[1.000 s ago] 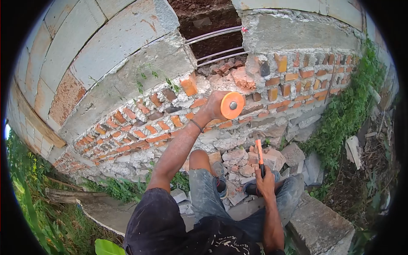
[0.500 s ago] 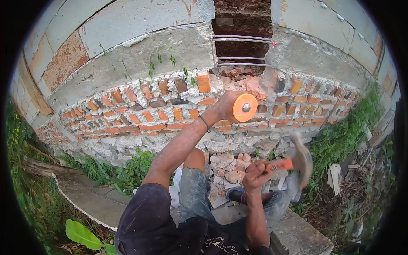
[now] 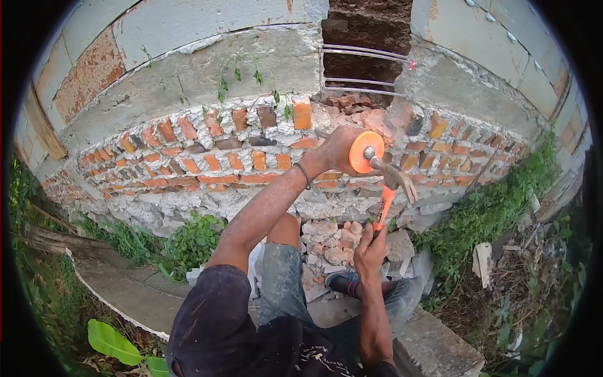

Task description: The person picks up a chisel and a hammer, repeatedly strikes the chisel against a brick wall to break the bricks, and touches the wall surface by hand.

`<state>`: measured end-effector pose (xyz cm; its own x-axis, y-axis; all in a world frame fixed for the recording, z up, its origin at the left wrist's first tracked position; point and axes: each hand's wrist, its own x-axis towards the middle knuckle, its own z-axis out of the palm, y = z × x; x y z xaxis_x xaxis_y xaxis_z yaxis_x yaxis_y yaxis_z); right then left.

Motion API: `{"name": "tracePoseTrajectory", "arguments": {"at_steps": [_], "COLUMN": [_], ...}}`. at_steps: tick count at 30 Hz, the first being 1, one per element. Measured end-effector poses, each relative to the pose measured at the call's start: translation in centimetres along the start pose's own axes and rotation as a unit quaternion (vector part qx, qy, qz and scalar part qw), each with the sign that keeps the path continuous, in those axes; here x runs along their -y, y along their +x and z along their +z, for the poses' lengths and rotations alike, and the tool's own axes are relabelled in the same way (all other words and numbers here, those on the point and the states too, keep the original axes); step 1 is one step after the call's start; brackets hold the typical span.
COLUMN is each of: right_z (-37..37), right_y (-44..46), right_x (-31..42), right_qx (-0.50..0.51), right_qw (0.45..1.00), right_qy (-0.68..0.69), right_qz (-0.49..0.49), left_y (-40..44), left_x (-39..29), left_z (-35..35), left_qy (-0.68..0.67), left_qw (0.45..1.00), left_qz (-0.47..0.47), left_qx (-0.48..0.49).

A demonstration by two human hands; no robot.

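Note:
Wrapped round a chisel with a round orange hand guard (image 3: 360, 152), my left hand (image 3: 339, 148) is closed in front of the brick wall (image 3: 239, 159), just below the opening. The chisel's metal head shows at the centre of the guard; a bit of its shaft shows left of the hand, and its tip is hard to make out. My right hand (image 3: 370, 252) is closed on the handle of a claw hammer (image 3: 384, 204) with an orange and black grip. The hammer's face is at the chisel's head, touching it or very close.
Metal bars (image 3: 364, 87) cross the opening in the wall. Broken rubble (image 3: 330, 242) lies at the wall's foot, between my legs. A concrete slab (image 3: 436, 345) is at the lower right, a curved sheet (image 3: 119, 283) at the lower left, and green plants (image 3: 195, 242) grow along the wall.
The hammer has swung from low on the right, out to the side, then up and left to the chisel's head. My left hand keeps its hold while the view has turned.

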<state>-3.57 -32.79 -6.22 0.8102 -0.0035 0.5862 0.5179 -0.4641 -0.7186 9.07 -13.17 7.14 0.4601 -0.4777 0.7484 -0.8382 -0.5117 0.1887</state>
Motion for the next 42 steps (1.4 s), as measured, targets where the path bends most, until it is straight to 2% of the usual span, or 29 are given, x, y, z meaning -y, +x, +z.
{"name": "tracePoseTrajectory", "arguments": {"at_steps": [1, 3, 5, 7, 8, 10, 11, 12, 13, 14, 15, 17, 18, 20, 21, 24, 25, 26, 29, 30, 31, 32, 33, 34, 37, 38, 39, 40, 42], "right_z": [-0.9, -4.2, -8.0, -11.0, -10.0, -6.8, -2.9, 0.2, -0.6, -0.8, -1.5, -5.8, -7.9, -11.5, -10.4, -3.6, -0.5, 1.4, -3.1, -5.5, -7.5, -9.1, -11.1, -10.4, -6.0, -1.8, 1.7, 1.5, -2.2], "right_y": [-0.1, 0.3, 2.0, 3.7, 4.2, 4.5, 2.8, 0.9, -0.4, -0.4, 1.0, 0.7, 1.9, 3.7, 3.8, 3.3, 1.5, -0.5, -0.1, 0.7, 1.7, 3.0, 3.6, 3.9, 4.0, 1.2, -1.4, -1.7, -0.5], "right_x": [0.1, 2.2, 5.9, 9.1, 9.3, 8.5, 3.7, -0.4, 0.2, 1.0, 1.4, 2.8, 5.2, 9.1, 9.1, 6.4, 1.9, -1.5, 1.0, 2.9, 4.5, 6.7, 8.1, 8.1, 7.0, 2.0, -2.3, -1.1, 1.7], "right_qx": [-0.003, -0.051, -0.143, -0.253, -0.252, -0.331, -0.243, -0.139, -0.071, -0.007, -0.007, -0.121, -0.148, -0.278, -0.276, -0.338, -0.166, 0.023, -0.03, -0.075, -0.126, -0.206, -0.232, -0.232, -0.401, -0.215, 0.002, 0.021, -0.033], "right_qw": [1.0, 0.987, 0.937, 0.859, 0.859, 0.756, 0.903, 0.983, 0.995, 0.997, 0.998, 0.975, 0.93, 0.866, 0.866, 0.809, 0.955, 0.998, 0.991, 0.972, 0.932, 0.916, 0.872, 0.871, 0.732, 0.931, 0.997, 0.997, 0.991], "right_qy": [-0.001, 0.145, 0.314, 0.415, 0.416, 0.486, 0.294, 0.08, 0.067, 0.059, 0.064, 0.186, 0.331, 0.391, 0.392, 0.446, 0.236, 0.001, 0.103, 0.211, 0.34, 0.336, 0.415, 0.417, 0.496, 0.28, 0.026, -0.004, 0.113], "right_qz": [-0.003, 0.054, -0.042, -0.158, -0.158, -0.286, -0.198, -0.095, -0.022, 0.042, 0.028, -0.017, -0.063, -0.143, -0.143, -0.18, -0.067, 0.059, 0.08, 0.067, -0.005, -0.076, -0.119, -0.118, -0.241, -0.094, 0.067, 0.078, 0.063], "left_y": [-0.1, 0.1, -0.3, -0.2, -0.3, -0.3, -0.4, -0.6, -0.8, -0.4, -0.3, -1.0, -0.3, -0.2, -0.4, -0.6, -0.6, -0.9, -0.2, -0.9, -0.6, -0.5, -0.4, -0.5, -0.7, -0.8, -0.9, -1.3, -0.5], "left_x": [0.8, 1.0, 1.1, 1.1, 1.1, 1.2, 1.0, 0.8, 0.6, 1.1, 1.4, 0.7, 1.1, 1.4, 1.5, 1.5, 1.4, 1.3, 2.5, 2.1, 1.6, 1.6, 1.7, 1.8, 1.9, 1.8, 1.7, 1.5, 2.4], "left_z": [0.4, 0.1, 0.7, 0.6, 0.4, 0.2, 0.3, 0.6, 1.2, 1.0, 1.5, 1.7, 1.3, 1.3, 1.2, 1.5, 1.6, 1.8, 0.9, 1.9, 1.7, 1.8, 1.8, 1.7, 1.4, 1.6, 1.9, 2.2, 0.5], "left_qy": [0.016, 0.02, 0.016, 0.007, 0.0, 0.009, 0.015, 0.011, 0.021, 0.042, 0.033, 0.026, 0.037, 0.035, 0.035, 0.053, 0.049, 0.047, 0.064, 0.056, 0.065, 0.065, 0.064, 0.063, 0.062, 0.059, 0.056, 0.035, 0.041], "left_qw": [1.0, 1.0, 1.0, 1.0, 1.0, 1.0, 1.0, 1.0, 1.0, 0.999, 0.999, 1.0, 0.999, 0.999, 0.999, 0.999, 0.999, 0.999, 0.998, 0.998, 0.998, 0.998, 0.998, 0.998, 0.998, 0.998, 0.998, 0.999, 0.998], "left_qz": [0.023, 0.013, 0.004, 0.006, 0.005, 0.008, 0.01, 0.009, -0.007, -0.015, 0.012, -0.006, -0.004, 0.003, 0.009, 0.005, 0.006, 0.0, -0.005, -0.013, -0.012, -0.012, -0.004, 0.004, 0.011, 0.027, 0.029, 0.033, 0.042], "left_qx": [-0.005, -0.008, -0.008, -0.011, -0.014, -0.011, -0.009, -0.008, 0.011, 0.026, -0.015, -0.001, 0.008, 0.001, -0.006, -0.006, -0.005, 0.004, 0.017, 0.027, 0.006, 0.006, 0.006, 0.007, -0.004, -0.015, -0.014, -0.014, -0.022]}}
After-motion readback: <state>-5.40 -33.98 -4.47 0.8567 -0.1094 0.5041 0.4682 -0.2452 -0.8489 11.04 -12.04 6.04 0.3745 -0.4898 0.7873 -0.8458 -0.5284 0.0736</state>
